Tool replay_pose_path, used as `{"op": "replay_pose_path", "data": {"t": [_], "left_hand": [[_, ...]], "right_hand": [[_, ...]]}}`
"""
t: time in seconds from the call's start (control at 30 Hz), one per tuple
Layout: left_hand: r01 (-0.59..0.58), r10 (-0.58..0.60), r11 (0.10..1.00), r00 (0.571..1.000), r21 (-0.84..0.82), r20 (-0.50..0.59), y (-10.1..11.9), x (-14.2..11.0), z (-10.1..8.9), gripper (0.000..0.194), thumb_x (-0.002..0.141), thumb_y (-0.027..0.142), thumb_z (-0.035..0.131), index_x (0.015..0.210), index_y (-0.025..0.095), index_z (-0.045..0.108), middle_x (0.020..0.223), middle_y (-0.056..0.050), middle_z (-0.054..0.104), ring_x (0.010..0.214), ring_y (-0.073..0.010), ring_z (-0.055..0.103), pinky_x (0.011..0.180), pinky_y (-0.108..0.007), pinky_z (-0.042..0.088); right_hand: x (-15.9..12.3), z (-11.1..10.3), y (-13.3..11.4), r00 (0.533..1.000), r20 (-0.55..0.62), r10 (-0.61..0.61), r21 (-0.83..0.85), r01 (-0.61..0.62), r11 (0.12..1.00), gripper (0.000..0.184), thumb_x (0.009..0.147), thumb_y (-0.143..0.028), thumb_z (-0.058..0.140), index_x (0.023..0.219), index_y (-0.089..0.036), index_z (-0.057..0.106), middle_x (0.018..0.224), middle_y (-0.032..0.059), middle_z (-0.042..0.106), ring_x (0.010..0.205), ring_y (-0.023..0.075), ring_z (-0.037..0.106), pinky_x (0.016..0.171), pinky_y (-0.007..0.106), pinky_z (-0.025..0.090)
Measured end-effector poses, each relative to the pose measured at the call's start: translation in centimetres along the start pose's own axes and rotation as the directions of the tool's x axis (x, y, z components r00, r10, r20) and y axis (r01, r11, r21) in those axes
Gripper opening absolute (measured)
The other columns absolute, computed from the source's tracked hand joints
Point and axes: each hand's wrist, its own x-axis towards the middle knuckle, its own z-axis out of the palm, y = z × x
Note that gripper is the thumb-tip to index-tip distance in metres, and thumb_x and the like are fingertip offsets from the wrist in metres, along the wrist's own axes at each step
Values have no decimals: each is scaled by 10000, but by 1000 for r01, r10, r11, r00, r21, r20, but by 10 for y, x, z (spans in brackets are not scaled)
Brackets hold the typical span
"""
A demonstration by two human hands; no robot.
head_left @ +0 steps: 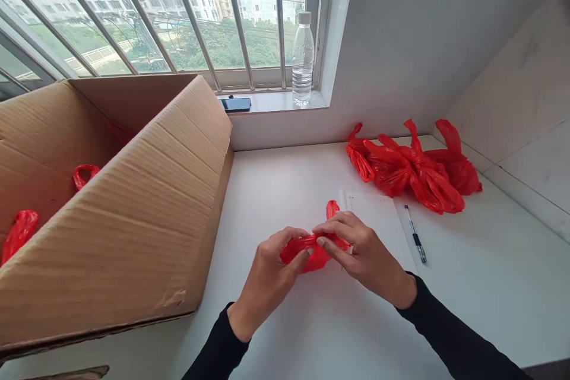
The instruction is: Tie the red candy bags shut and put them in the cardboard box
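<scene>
A red plastic bag (317,259) is held between my two hands over the white table. My left hand (275,267) pinches its left side with thumb and fingers. On the other side, my right hand (354,248) grips the bag's upper part, thumb and fingertips together. One loop of the bag pokes up behind the right fingers. Whatever the bag contains, if anything, is hidden. Just behind my right hand lies a sheet of paper (378,214) with small print, partly covered by the hand. A pen (415,234) rests to the right of the paper.
A large open cardboard box (178,190) stands at the left with red bags (22,231) inside. Several tied red bags (414,169) lie against the back wall at right. On the sill are a phone (236,105) and a water bottle (303,59), before a barred window.
</scene>
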Motion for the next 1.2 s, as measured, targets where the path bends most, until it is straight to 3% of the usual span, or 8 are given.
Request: {"op": "replay_pose_path", "data": {"t": [0.2,0.37,0.57,0.7,0.83,0.97,1.1,1.2], "left_hand": [[96,-114,978,989,-186,-90,0,-15,9,125,971,382,673,989,294,760,910,13,750,837,-160,684,727,-264,542],[128,-170,966,970,-226,-176,-4,-20,7,130,918,408,734,947,284,762,991,-12,737,904,-181,676,756,-272,549],[247,-319,935,899,-254,-300,-19,-28,-12,232,920,497,708,1023,289,721,1096,-29,726,1033,-227,671,851,-335,552],[119,-124,992,955,-35,-270,-13,-28,-5,403,934,406,706,1321,388,596,1340,-2,648,1271,-237,578,1004,-375,515],[4,12,995,987,98,-163,-6,-21,2,103,973,331,663,1068,341,701,1049,13,721,1055,-213,656,928,-373,530],[-10,24,993,992,115,-121,-6,-24,1,66,1004,315,620,1026,304,682,996,6,709,959,-195,669,878,-360,541],[-230,211,929,973,289,96,-4,-40,12,273,936,278,704,1200,274,636,1170,-57,676,1090,-248,603,921,-402,525],[-339,318,883,941,323,118,-2,-48,20,172,941,110,632,1058,235,646,1013,-42,673,964,-223,579,917,-419,476]], "right_hand": [[-7,0,0,1000,23,6,-25,-5,1000,287,1022,-252,558,1305,-268,606,1075,57,718,1033,235,648,906,443,578],[-13,2,3,997,-72,-33,-41,30,999,208,1036,-229,523,1157,-286,682,1007,47,705,981,234,628,849,421,571],[-18,-10,12,949,-220,227,86,-213,973,175,1004,-274,591,1135,-327,694,1075,25,704,1077,241,635,898,412,549],[-16,-9,7,965,-91,244,92,-236,967,251,973,-294,622,1221,-313,658,1031,24,673,1013,226,628,877,397,543],[-14,-4,2,986,12,164,83,-164,983,118,974,-336,663,1079,-295,700,935,10,680,921,207,608,872,393,515],[-19,-6,3,983,102,150,80,-158,984,117,973,-295,667,1089,-292,677,1044,9,699,1032,206,614,911,382,518],[-29,-11,4,964,238,115,6,-119,993,319,944,-305,703,1253,-306,625,1166,37,677,1123,235,598,984,426,519],[-37,-16,3,938,325,124,-27,-122,992,291,942,-337,707,1223,-303,642,1134,40,673,1076,235,608,957,429,533]]}}
